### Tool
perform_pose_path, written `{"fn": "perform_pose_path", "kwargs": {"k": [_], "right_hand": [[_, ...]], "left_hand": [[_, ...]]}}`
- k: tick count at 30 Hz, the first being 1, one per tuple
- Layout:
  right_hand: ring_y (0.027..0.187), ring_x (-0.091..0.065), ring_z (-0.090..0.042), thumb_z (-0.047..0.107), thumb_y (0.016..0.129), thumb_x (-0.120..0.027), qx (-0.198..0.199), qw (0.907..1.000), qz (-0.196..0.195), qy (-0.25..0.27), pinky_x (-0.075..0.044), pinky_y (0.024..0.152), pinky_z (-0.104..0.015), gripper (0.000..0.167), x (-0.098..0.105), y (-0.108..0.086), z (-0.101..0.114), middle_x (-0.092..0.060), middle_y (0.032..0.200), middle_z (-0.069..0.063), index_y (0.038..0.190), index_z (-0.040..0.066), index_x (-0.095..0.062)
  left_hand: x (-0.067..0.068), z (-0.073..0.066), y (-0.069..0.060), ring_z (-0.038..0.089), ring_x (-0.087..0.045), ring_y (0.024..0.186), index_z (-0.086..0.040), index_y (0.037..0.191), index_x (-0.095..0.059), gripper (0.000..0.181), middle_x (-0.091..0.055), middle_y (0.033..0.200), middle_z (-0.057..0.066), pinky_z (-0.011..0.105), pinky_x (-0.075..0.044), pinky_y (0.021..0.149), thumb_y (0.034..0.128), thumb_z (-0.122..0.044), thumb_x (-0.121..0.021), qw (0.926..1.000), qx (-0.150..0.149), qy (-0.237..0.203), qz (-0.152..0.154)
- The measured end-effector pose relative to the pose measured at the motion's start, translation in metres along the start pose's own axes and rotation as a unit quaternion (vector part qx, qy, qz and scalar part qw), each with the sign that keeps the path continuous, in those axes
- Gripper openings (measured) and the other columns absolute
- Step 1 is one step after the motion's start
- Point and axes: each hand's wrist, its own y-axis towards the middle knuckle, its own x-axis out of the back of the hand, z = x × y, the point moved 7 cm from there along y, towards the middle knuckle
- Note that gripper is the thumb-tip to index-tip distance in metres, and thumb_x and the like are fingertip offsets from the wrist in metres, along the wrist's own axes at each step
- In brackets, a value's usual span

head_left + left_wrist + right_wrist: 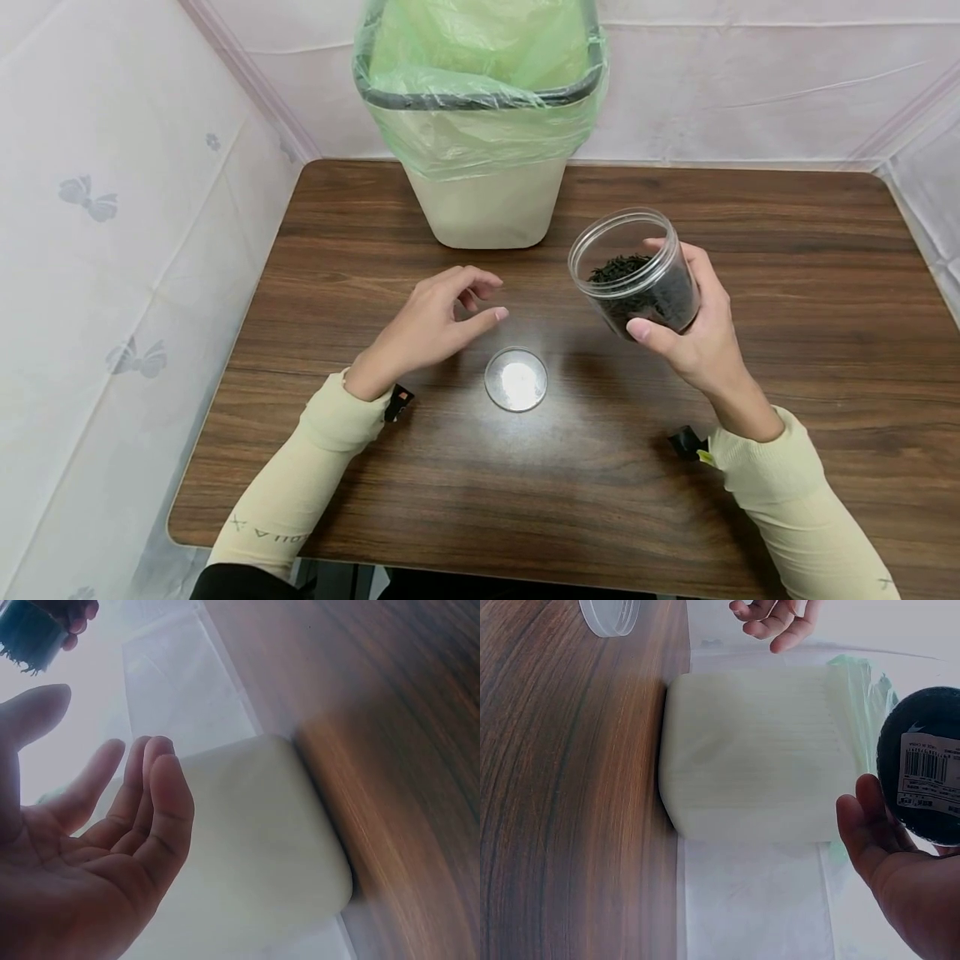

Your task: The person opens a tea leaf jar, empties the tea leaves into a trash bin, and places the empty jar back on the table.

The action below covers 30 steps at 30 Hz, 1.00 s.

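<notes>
My right hand point(705, 333) grips a clear round jar point(678, 292) above the table, its open mouth tilted toward the left. Dark, dry shreds that look like loose tea leaves point(621, 268) fill its lower part. A barcode label point(930, 771) shows on the jar's base in the right wrist view. My left hand point(431, 321) hovers over the table with loosely bent fingers and nothing between them. Just right of and below it, a clear round lid point(516, 379) lies flat on the table, touched by neither hand.
A cream bin point(487, 204) stands at the table's back, lined with a green plastic bag point(487, 142) folded over its dark rim. Pale patterned sheeting point(750, 83) rises behind and at the sides of the brown wooden table point(810, 333).
</notes>
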Motion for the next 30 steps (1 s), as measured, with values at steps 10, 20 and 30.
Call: {"fn": "perform_pose_path", "kwargs": {"k": [10,20,30], "right_hand": [[0.112,-0.055,-0.023,-0.001,0.063,-0.075,-0.006,0.9999,-0.010,0.006,-0.039,0.098,-0.025,0.074,-0.001,0.001,0.000,-0.056,0.134,-0.012,0.134,0.002,-0.053],[0.110,-0.057,-0.023,-0.002,0.063,-0.072,-0.003,0.9991,-0.018,0.039,-0.043,0.092,-0.025,0.074,-0.002,0.001,0.000,-0.058,0.124,-0.015,0.134,0.002,-0.050],[0.107,-0.058,-0.022,-0.001,0.064,-0.071,-0.006,0.9987,-0.024,0.046,-0.044,0.090,-0.025,0.073,-0.002,0.003,0.001,-0.061,0.118,-0.014,0.134,0.002,-0.051]], "left_hand": [[0.009,0.002,0.000,0.010,-0.062,0.083,-0.015,0.118,-0.068,0.031,-0.067,0.100,-0.003,0.040,-0.055,0.072,0.0931,-0.033,-0.073,0.9993,0.031,-0.013,-0.019],[0.017,0.004,-0.001,0.009,-0.062,0.082,-0.014,0.116,-0.068,0.029,-0.066,0.096,-0.005,0.032,-0.054,0.072,0.0929,-0.030,-0.074,0.9986,0.031,-0.024,-0.036],[0.025,0.003,-0.001,0.010,-0.061,0.081,-0.011,0.115,-0.068,0.026,-0.066,0.096,-0.004,0.031,-0.055,0.073,0.0932,-0.026,-0.073,0.9980,0.023,-0.030,-0.052]]}}
